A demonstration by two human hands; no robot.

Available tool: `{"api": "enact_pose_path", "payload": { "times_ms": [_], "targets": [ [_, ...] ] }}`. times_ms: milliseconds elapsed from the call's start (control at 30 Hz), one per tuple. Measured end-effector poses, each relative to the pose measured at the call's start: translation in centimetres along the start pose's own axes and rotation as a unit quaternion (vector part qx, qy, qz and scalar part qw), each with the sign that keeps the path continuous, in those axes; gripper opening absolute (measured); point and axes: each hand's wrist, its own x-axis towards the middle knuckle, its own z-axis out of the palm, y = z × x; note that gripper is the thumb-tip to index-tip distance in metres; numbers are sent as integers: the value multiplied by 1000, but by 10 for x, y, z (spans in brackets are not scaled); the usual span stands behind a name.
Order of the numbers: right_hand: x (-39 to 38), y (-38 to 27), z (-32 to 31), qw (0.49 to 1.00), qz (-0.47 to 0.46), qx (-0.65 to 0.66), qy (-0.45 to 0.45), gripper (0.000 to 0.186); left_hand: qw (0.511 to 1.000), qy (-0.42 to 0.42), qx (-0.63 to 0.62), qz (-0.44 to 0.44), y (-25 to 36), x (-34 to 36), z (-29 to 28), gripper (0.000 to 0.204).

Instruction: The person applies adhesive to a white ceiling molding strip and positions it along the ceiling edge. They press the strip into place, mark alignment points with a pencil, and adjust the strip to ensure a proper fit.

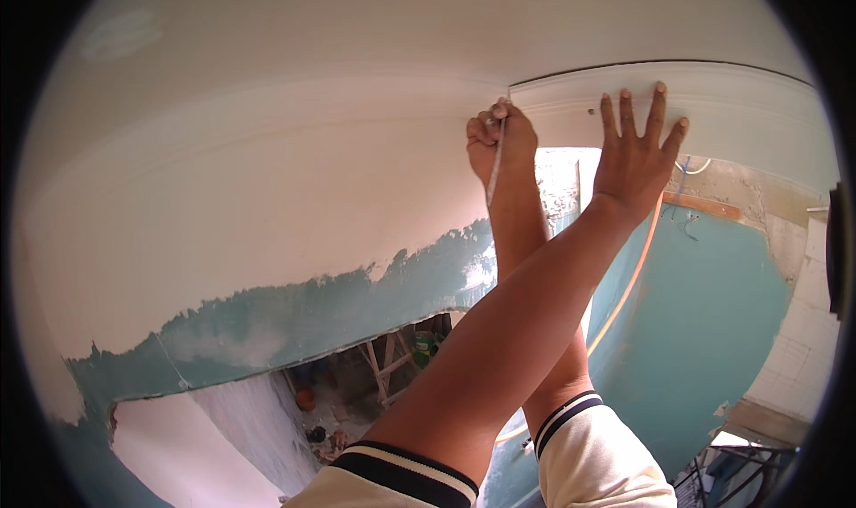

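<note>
My arms cross in front of me. My left hand [640, 156] reaches over to the right and lies flat, fingers spread, on a long white moulding strip [740, 116]. The strip runs along the top of the wall, with a dark gap above its upper edge. At the strip's left end, my right hand [506, 138] is closed around a thin, pale pencil-like stick [495, 174]. Its upper tip is at the corner where the strip ends, against the pale plastered wall [312, 178]; whether it touches is too small to tell.
Bare teal board [294, 325] shows below the plaster, above an opening onto a cluttered lower floor with a wooden trestle [390, 365] and a green bucket [426, 348]. An orange hose [629, 285] hangs beside a teal panel [704, 303]. A blue cord [682, 183] dangles at right.
</note>
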Motion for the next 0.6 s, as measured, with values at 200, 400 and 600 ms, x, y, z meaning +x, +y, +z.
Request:
{"api": "enact_pose_path", "payload": {
  "times_ms": [200,400,600],
  "targets": [
    [18,4,3,1000,-4,19,0,21,1000,-10,16,16,1,3,-4,58],
    [18,5,16,1000,-12,16,19,17,998,-46,39,22,-2,2,-10,61],
    [19,5,26,999,-13,26,43,13,997,-52,50,29,0,7,-12,64]
  ]
}}
